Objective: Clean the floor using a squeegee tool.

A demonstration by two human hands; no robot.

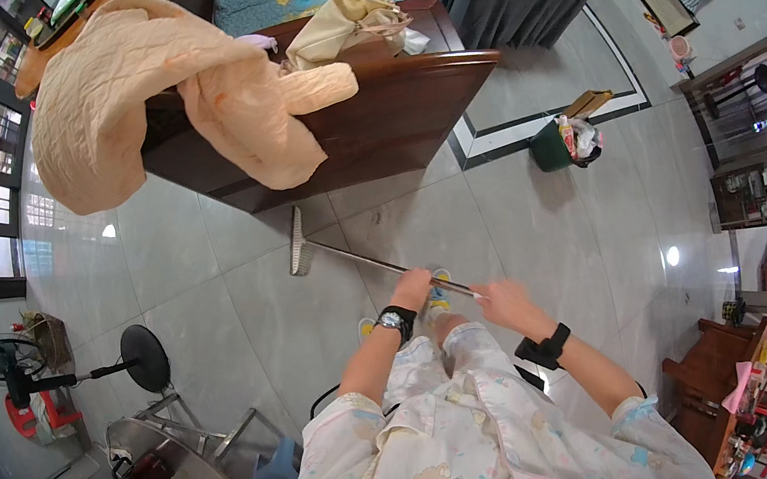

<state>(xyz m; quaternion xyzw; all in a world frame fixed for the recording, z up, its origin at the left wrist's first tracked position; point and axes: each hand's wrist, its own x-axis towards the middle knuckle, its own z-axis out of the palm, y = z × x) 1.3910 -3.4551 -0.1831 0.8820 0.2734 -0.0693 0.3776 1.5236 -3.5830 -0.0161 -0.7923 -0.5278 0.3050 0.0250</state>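
Note:
A long metal-handled floor squeegee or broom [297,243] rests its wide head on the grey tiled floor, just in front of the dark wooden sofa or bed end. Its pole slants down towards me. Around the middle of the pole my left hand [412,289] is closed; a watch is on that wrist. At the pole's upper end my right hand [504,303] grips it, slightly blurred, with a black band on the wrist. The peach quilted cover [166,78] hangs over the polished wooden end panel [365,128], beside a cream cloth bag [341,30].
A dark green bin [552,146] holding rubbish stands right of the panel. On the left are a standing fan [15,377] with a round base, a metal-framed table [176,457] and a blue stool [278,472]. Wooden furniture [717,366] is at lower right.

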